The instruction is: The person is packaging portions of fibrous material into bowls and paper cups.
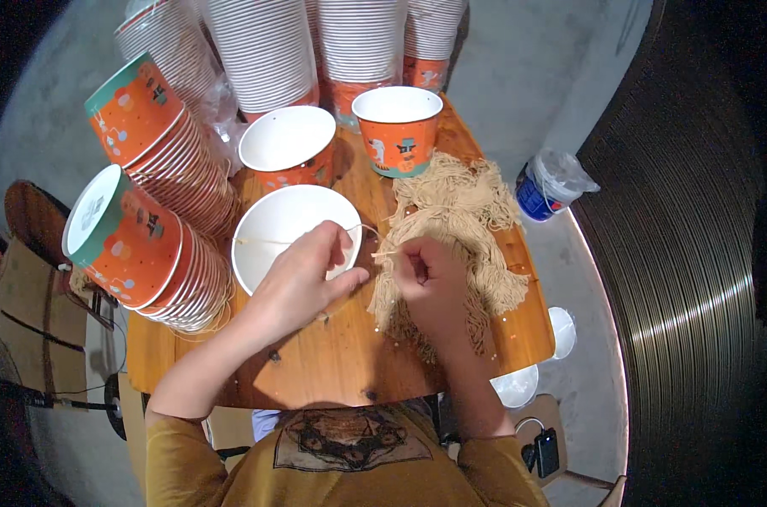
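Note:
A white-lined paper tub (269, 215) stands near the middle of the table, its mouth facing up. Over its near right side is my left hand (307, 266), fingers curled and mostly hidden, thumb stretched apart beyond the rim. A thin beige string (269, 242) crosses the tub's mouth, passes under that hand and curves out past the right rim. To the right, my right hand (432, 279) pinches a light string end between thumb and finger. Beneath and around it lies a heap of loose beige strings (493, 228).
Two printed orange tubs, one tilted (290, 135) and one upright (398, 131), stand behind. Nested stacks of tubs (142, 245) lean at the left; tall wrapped stacks (261, 55) line the back. A blue-and-white bucket (552, 182) sits beyond the wooden table's (341, 372) right edge.

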Demonstrator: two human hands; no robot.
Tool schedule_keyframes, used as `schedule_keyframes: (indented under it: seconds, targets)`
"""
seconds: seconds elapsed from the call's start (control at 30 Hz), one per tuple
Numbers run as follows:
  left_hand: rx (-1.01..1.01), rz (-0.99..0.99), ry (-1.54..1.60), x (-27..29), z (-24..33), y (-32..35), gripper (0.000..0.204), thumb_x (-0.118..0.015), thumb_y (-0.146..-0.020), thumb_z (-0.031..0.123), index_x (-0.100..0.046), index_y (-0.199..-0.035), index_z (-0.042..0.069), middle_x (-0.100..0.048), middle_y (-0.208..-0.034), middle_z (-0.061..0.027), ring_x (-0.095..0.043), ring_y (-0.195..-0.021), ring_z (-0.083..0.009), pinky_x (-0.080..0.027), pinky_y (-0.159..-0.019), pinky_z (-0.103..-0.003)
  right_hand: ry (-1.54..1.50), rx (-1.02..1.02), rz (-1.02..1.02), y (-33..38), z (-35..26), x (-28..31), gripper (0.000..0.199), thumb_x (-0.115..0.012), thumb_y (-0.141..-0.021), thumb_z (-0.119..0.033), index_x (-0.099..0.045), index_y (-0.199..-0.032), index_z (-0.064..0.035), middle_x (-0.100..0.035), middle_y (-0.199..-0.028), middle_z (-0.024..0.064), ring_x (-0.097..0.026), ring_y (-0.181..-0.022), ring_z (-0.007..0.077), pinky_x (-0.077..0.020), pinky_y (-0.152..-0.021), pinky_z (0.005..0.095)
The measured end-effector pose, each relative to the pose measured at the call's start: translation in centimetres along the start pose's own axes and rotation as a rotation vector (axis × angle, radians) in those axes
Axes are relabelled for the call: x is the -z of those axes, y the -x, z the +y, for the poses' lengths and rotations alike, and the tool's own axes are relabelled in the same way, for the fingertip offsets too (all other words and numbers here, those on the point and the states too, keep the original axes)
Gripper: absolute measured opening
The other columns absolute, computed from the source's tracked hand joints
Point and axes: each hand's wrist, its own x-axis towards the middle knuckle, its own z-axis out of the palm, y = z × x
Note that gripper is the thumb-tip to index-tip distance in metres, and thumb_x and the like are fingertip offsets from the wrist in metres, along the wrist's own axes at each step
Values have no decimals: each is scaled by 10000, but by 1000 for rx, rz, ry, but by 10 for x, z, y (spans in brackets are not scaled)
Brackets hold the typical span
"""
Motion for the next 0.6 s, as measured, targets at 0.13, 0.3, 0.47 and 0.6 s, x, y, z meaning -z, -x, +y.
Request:
schedule_keyframes:
  seconds: [0.13,0.3,0.47,0.6]
  targets:
    - [178,-138,46,11,7,4,305,-622,-837,160,-514,-1075,4,-605,-797,-148,-611,-707,-249,-477,-631,-353,300,69,19,5,-18,-8,63,-639,-819,-130,-629,-850,-76,-585,-658,67,-561,-561,168,-456,-539,297]
    - [225,-86,174,32,5,21,372,-548,-841,73,-545,-1210,23,-536,-747,-41,-521,-667,-105,-457,-634,-256,236,192,66,14,-14,-27,65,-683,-771,-70,-655,-830,-70,-519,-587,12,-472,-510,86,-397,-491,259]
    - [300,-111,309,47,6,32,430,-547,-839,52,-533,-1267,73,-478,-851,40,-447,-744,-51,-399,-666,-186,305,309,37,17,-27,-41,74,-684,-760,-70,-631,-809,-84,-513,-575,33,-463,-465,109,-390,-444,282]
    - [261,-93,333,46,6,38,414,-539,-832,36,-537,-1246,22,-440,-778,46,-443,-686,-35,-416,-647,-186,332,327,29,18,-28,-48,84,-683,-751,-63,-607,-781,-80,-495,-551,36,-462,-442,117,-381,-427,287]
